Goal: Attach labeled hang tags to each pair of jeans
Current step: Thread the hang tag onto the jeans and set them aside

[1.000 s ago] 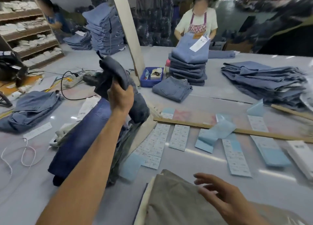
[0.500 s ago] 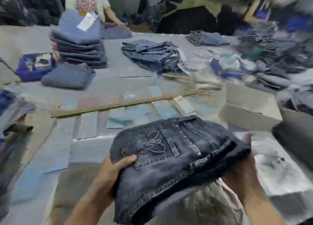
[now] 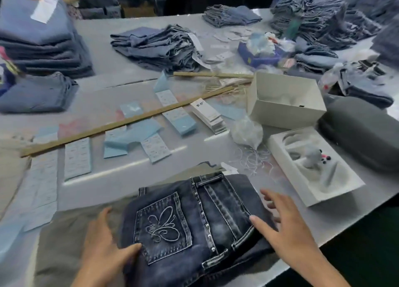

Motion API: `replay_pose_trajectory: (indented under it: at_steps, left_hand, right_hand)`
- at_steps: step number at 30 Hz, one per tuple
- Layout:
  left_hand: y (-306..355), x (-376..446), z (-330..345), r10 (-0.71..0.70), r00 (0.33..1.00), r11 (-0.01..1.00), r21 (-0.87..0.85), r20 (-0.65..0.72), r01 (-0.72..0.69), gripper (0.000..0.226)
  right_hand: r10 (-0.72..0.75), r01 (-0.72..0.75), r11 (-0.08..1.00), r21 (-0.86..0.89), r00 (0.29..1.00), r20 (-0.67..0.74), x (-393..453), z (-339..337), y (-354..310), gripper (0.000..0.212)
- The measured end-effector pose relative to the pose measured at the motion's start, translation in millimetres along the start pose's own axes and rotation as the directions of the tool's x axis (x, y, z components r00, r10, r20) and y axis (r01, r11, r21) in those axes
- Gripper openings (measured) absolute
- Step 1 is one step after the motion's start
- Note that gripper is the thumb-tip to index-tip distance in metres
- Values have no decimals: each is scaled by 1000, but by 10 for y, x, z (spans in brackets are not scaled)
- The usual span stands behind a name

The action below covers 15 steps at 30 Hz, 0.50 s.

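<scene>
At the near edge of the grey bench [image 3: 121,75], a folded pair of dark blue washed denim jeans [image 3: 194,226] lies flat on a grey-brown cloth [image 3: 62,239], back pocket up, with a white embroidered butterfly motif [image 3: 162,224] on that pocket. The left hand [image 3: 103,250] has its fingers extended, thumb resting on the lower left corner of the pocket. The right hand [image 3: 287,228] is spread, fingers straight, index fingertip touching the denim near the waistband side. Beyond the jeans, a long wooden stick [image 3: 127,122] lies diagonally across the bench, with sheets of white printed labels [image 3: 77,157] and pale blue paper pieces [image 3: 129,140] beside it. A stack of white rectangular hang tags [image 3: 208,116] lies just right of these, near an open white cardboard box [image 3: 285,101].
</scene>
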<state>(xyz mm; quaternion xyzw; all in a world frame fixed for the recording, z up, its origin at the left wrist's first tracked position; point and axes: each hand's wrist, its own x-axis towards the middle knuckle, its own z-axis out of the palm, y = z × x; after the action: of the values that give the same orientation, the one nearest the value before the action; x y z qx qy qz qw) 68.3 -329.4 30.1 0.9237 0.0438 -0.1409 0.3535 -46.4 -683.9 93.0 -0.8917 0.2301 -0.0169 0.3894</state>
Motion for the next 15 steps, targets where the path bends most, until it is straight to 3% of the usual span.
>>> replay_pose_trajectory:
  at_steps: [2, 5, 7, 9, 10, 13, 15]
  left_hand:
    - [298, 63, 77, 246, 966, 969, 11, -84, -246, 77]
    - [982, 106, 288, 356, 934, 917, -197, 9, -348, 25]
    - [1359, 137, 470, 361, 925, 908, -269, 115, -321, 55]
    - [1608, 172, 663, 347, 917, 922, -250, 195, -295, 90]
    - [1687, 203, 748, 328, 916, 938, -192, 229, -288, 97]
    - [1855, 244, 920, 283, 922, 926, 174, 264, -334, 91]
    - [1930, 245, 936, 294, 920, 909, 220, 260, -353, 55]
  right_hand:
    - [-74, 67, 977, -203, 997, -27, 45, 25, -125, 46]
    - [-110, 117, 899, -423, 993, 41, 73, 134, -378, 26]
    - [-230, 228, 919, -322, 973, 30, 22, 247, -518, 14]
    - [-233, 233, 956, -178, 972, 21, -71, 367, -577, 22]
    - [-204, 202, 961, -187, 979, 7, -94, 412, -557, 36]
    - [-47, 37, 949, -313, 999, -25, -91, 428, -501, 70]
    - [-55, 48, 936, -350, 998, -11, -114, 425, -537, 69]
